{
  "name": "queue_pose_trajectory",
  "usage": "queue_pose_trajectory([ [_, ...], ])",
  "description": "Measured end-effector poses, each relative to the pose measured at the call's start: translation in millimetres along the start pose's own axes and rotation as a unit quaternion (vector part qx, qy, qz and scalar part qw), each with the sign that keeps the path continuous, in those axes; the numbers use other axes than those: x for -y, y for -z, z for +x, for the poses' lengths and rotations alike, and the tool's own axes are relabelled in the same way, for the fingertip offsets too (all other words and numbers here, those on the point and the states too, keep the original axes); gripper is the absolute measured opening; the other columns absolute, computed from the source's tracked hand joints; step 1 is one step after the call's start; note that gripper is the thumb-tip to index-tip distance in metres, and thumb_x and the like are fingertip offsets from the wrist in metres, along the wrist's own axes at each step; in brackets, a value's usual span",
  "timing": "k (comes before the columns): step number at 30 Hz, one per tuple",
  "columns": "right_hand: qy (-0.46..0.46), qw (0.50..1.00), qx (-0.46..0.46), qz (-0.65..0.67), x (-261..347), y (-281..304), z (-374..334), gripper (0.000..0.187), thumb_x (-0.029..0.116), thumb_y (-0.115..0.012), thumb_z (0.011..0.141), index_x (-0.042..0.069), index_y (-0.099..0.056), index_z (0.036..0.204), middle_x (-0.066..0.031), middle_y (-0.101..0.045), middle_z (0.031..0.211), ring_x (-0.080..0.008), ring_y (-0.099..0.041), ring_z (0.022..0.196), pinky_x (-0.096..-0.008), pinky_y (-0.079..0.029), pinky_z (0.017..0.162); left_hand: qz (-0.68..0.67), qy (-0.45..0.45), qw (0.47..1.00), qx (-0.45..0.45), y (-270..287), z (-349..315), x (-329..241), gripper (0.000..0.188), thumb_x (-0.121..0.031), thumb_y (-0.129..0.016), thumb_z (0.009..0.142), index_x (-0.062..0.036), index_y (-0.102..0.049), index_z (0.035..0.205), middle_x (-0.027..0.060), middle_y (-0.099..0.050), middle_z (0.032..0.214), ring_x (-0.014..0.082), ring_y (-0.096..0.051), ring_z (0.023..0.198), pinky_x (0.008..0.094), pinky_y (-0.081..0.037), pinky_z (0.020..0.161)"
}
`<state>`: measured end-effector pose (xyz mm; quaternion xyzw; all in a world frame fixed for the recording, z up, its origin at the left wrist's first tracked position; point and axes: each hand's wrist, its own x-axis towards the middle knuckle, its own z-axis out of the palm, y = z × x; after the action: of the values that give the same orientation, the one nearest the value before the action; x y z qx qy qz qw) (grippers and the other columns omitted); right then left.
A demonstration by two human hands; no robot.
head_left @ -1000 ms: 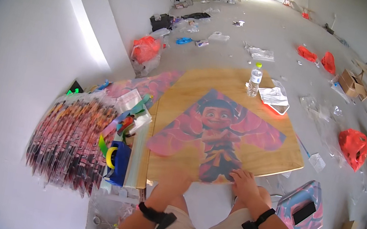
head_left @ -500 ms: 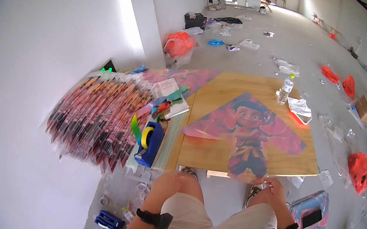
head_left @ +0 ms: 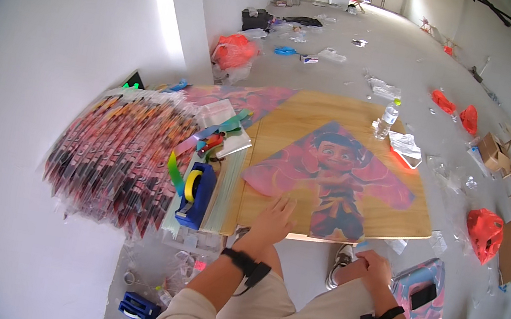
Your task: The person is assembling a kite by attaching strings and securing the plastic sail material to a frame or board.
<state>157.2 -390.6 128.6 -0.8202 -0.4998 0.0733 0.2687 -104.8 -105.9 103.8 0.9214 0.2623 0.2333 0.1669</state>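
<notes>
A pink and purple delta-shaped kite [head_left: 335, 173] printed with a cartoon figure lies flat on the wooden tabletop [head_left: 395, 218], its tail end at the near edge. My left hand [head_left: 275, 220] rests on the wood just left of the tail, fingers stretched out and nothing held. Below the near edge, by my right knee, my right hand [head_left: 377, 268] has its fingers curled together. A small bluish bit shows at its fingertips, too small to name. Left of the kite stands a blue tape dispenser [head_left: 195, 200] with a yellow roll, and coloured ribbons [head_left: 208, 137] lie behind it.
A thick stack of plastic-wrapped printed kites [head_left: 119, 156] fills the left side. A water bottle [head_left: 387, 120] and a red-rimmed tray [head_left: 405, 152] stand at the far right of the table. On the floor lie red bags [head_left: 483, 234], cardboard boxes [head_left: 494, 152] and a phone [head_left: 423, 296] on a printed package.
My left hand has moved from my left knee up onto the tabletop. My right hand has drawn back slightly from the kite's tail. The view has shifted a little to the right.
</notes>
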Motion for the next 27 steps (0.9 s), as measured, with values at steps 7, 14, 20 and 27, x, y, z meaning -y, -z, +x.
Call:
queue_pose_trajectory([
  [7, 0.021, 0.999, -0.014, -0.038, 0, 6, -3, 0.020, 0.012, -0.066, 0.090, 0.011, -0.081, 0.102, -0.0115, -0.078, 0.100, -0.0370, -0.073, 0.094, -0.0445, -0.058, 0.086, 0.136, 0.203, 0.959, 0.144, -47, 59, 46, 0.076, -0.049, -0.055, 0.105, -0.0062, -0.038, 0.165, 0.0218, -0.040, 0.169, 0.0467, -0.035, 0.156, 0.0561, -0.028, 0.127],
  [14, -0.064, 0.998, -0.004, 0.016, -17, 2, 1, 0.019, 0.014, -0.065, 0.091, 0.014, -0.081, 0.102, -0.0103, -0.077, 0.100, -0.0353, -0.072, 0.100, -0.0457, -0.056, 0.090, 0.188, 0.247, 0.949, 0.055, -41, 31, 117, 0.071, -0.050, -0.053, 0.106, -0.0072, -0.046, 0.161, 0.0209, -0.035, 0.171, 0.0450, -0.033, 0.156, 0.0619, -0.025, 0.127],
  [20, -0.050, 0.999, -0.011, 0.010, -30, 7, 2, 0.019, 0.011, -0.064, 0.091, 0.010, -0.081, 0.100, -0.0127, -0.078, 0.100, -0.0355, -0.074, 0.092, -0.0418, -0.059, 0.084, 0.168, 0.288, 0.942, 0.029, -4, 21, 96, 0.063, -0.046, -0.061, 0.102, -0.0073, -0.058, 0.152, 0.0197, -0.049, 0.153, 0.0407, -0.040, 0.147, 0.0615, -0.031, 0.119],
  [27, -0.048, 0.999, -0.008, 0.004, -26, 8, 8, 0.018, 0.012, -0.065, 0.090, 0.009, -0.080, 0.100, -0.0113, -0.077, 0.100, -0.0354, -0.074, 0.095, -0.0434, -0.058, 0.087, 0.183, 0.280, 0.943, -0.009, -12, 22, 113, 0.062, -0.045, -0.062, 0.102, -0.0062, -0.058, 0.150, 0.0193, -0.048, 0.154, 0.0401, -0.038, 0.147, 0.0605, -0.032, 0.116],
])
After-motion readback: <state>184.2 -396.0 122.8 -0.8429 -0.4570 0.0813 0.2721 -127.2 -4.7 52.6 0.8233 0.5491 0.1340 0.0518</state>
